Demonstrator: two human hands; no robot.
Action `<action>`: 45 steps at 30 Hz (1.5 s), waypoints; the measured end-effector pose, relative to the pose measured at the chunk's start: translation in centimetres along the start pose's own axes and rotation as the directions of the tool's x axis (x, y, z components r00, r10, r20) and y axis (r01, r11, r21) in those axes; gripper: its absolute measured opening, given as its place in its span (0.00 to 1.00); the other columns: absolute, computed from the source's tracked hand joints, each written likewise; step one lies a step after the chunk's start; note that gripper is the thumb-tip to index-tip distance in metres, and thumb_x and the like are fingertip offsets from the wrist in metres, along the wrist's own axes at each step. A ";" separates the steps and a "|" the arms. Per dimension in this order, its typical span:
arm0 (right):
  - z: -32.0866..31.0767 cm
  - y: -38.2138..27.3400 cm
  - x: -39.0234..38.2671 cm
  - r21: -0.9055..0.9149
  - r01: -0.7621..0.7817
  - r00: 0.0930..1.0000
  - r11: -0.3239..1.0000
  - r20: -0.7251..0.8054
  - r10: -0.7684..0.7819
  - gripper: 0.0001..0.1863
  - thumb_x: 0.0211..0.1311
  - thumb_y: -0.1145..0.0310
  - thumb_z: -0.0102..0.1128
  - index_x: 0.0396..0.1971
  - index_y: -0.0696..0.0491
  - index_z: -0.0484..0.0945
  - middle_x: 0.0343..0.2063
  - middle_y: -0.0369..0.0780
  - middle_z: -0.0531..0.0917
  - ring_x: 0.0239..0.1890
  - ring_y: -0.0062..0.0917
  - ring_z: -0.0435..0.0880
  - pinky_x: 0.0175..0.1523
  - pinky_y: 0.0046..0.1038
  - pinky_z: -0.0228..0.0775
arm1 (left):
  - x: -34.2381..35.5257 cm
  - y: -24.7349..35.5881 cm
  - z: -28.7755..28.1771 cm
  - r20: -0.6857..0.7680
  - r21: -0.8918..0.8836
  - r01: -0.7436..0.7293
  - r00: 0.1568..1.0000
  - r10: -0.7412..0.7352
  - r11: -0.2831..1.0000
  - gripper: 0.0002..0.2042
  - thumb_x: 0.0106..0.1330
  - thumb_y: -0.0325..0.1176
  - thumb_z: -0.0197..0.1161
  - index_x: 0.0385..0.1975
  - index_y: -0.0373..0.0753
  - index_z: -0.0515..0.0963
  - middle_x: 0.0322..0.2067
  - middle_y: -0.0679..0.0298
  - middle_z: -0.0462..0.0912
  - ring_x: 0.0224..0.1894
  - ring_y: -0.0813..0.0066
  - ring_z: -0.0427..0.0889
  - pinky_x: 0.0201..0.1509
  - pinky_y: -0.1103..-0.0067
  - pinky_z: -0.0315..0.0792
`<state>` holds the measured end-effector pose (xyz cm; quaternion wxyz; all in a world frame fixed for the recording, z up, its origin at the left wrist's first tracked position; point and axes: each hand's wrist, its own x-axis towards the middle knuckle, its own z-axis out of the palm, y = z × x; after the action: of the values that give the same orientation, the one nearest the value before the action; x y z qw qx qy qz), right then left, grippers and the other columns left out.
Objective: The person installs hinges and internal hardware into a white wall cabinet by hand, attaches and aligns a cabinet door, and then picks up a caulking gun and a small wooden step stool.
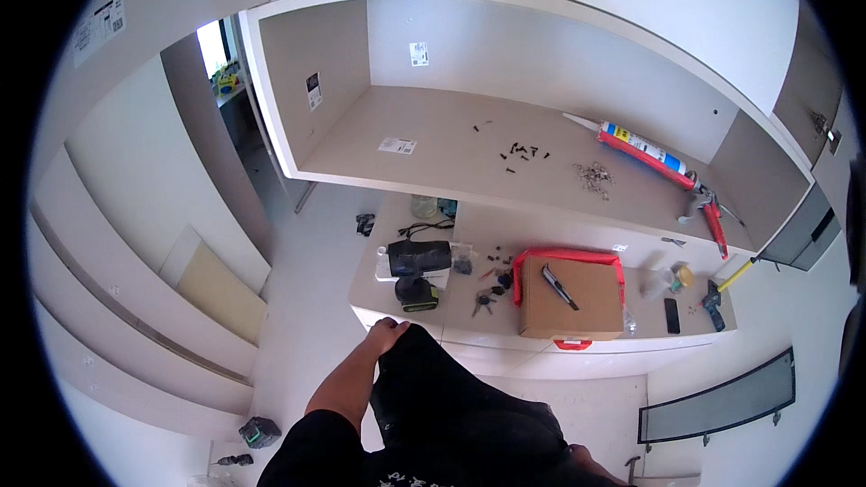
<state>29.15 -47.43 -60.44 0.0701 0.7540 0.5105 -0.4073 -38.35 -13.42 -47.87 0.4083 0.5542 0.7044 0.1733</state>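
My left hand [388, 334] is closed on the top corner of a black cloth [460, 397], which looks like the front of my shirt. The cloth is stretched out in front of me, below the drawer unit's front edge. Only a bit of my right hand [588, 462] shows at the lower right edge of the cloth; its fingers are hidden. Closest to my left hand on the unit's top lies a cordless power tool [417, 293] with a black and green battery. Beside it is a bunch of keys [484, 303].
A cardboard box [573, 307] with a utility knife [559, 287] stands on the low drawer unit [505, 359]. Above, an open cabinet [433, 126] holds screws [521, 151] and a red caulking gun [649, 158]. A glass-panelled frame [722, 401] leans at the right; panels [153, 289] stand at the left.
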 end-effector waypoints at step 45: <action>-15.8 1.3 11.0 -0.262 0.244 0.959 0.934 0.211 -0.191 0.13 0.62 0.69 0.54 0.34 0.57 0.88 0.39 0.50 0.88 0.45 0.45 0.89 0.50 0.44 0.82 | -7.2 17.1 24.1 0.692 0.600 -0.198 0.614 -0.379 0.775 0.46 0.58 0.62 0.72 0.70 0.36 0.68 0.67 0.43 0.72 0.68 0.49 0.73 0.73 0.65 0.66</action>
<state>40.40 -32.00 -57.99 0.1785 0.6342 0.6359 -0.4020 -8.56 -19.53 -47.83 0.4740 0.6355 0.4976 -0.3521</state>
